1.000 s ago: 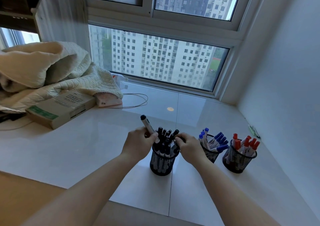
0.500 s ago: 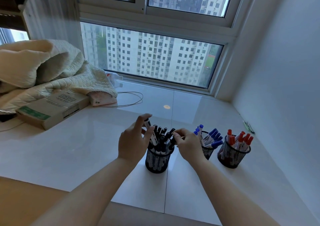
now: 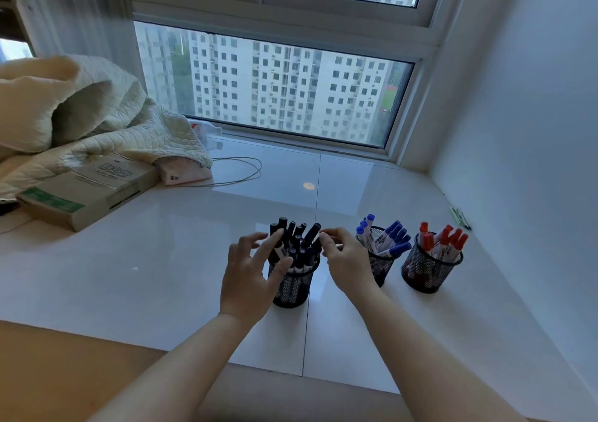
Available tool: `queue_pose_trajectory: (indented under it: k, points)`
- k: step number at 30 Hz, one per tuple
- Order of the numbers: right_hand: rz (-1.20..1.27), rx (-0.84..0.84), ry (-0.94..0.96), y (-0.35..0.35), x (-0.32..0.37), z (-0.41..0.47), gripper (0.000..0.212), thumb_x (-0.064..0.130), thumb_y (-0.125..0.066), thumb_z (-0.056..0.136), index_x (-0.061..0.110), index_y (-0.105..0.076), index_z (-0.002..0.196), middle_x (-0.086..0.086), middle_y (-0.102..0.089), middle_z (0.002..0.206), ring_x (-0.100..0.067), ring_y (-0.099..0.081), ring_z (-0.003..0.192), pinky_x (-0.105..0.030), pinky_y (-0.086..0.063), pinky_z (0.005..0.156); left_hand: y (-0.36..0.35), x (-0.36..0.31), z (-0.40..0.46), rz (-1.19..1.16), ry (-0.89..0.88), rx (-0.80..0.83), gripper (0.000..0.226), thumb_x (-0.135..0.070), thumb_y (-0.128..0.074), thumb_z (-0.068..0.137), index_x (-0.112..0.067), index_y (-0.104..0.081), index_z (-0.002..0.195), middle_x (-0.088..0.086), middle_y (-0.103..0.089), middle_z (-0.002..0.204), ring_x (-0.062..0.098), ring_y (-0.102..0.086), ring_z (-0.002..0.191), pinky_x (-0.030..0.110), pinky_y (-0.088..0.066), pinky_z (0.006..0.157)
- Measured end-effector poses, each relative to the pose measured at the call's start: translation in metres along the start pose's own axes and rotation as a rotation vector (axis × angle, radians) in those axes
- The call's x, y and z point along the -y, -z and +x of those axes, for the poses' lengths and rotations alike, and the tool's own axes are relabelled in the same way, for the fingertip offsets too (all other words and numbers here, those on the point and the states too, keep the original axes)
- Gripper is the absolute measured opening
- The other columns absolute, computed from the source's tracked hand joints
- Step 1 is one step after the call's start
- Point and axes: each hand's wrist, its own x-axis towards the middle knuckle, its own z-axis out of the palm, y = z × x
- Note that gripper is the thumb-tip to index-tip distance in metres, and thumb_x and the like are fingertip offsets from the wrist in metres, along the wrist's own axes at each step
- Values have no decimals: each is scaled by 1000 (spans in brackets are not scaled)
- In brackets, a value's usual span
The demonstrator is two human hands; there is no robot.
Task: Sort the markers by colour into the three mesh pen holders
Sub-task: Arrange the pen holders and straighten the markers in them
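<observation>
At the centre of the frame, low down, the left hand (image 3: 250,276) hovers with fingers spread and relaxed against the near side of the black markers (image 3: 296,240), gripping nothing, while the right hand (image 3: 348,260) sits just right of them with fingers loosely curled; whether its fingertips pinch a marker cap I cannot tell. The black markers stand crammed in the left holder (image 3: 293,287), the blue markers (image 3: 386,238) in the middle holder (image 3: 380,268), and the red markers (image 3: 441,240) in the right holder (image 3: 427,269) toward the lower right (none lie loose on the white sill (image 3: 161,253)). The sorting looks essentially done. The risk I judge from here is a stray nudge: the black holder is packed tight and top-heavy, so a spread finger catching a leaning marker could tip it or flick one out.
</observation>
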Motion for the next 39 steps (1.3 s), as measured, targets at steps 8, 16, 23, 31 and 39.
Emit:
queue_pose_trajectory:
  k: [8,16,23,31,39]
  points:
    - [-24,-309,-119,9,-44,-29,4,19,-52,89,21,-56,90,14,-56,79,-2,-53,74,-10,-36,59,-40,8,-24,-321,418,212,111,-29,-81,65,-33,-5,145,-8,-32,146,12,-39,129,35,-38,102]
    - [-47,-529,-367,22,-74,-12,64,28,-76,73,5,-42,121,-13,-43,122,-27,-50,107,-38,-46,91,-56,14,-15,-275,510,197,85,-28,-76,65,-30,-25,133,-14,-50,112,9,-47,97,25,-37,80]
    - [-29,-491,-327,21,-91,11,90,28,-83,63,8,-34,137,-11,-39,138,-27,-37,129,-37,-33,109,-64,26,-2,-183,527,139,70,-38,-78,60,-29,-37,117,-17,-48,96,9,-47,87,25,-37,75]
    - [44,-445,-379,15,-103,18,78,31,-81,65,11,-42,129,-5,-49,131,-24,-47,122,-44,-41,103,-70,36,6,-142,561,105,77,-45,-80,52,-30,-35,113,-15,-49,103,9,-49,89,25,-40,75]
    - [23,-597,-142,-15,-62,-14,22,20,-60,85,13,-45,99,1,-46,94,-20,-48,88,-32,-44,77,-66,32,7,-88,500,151,75,-50,-80,46,-26,-46,109,-5,-45,110,19,-55,103,39,-50,84]
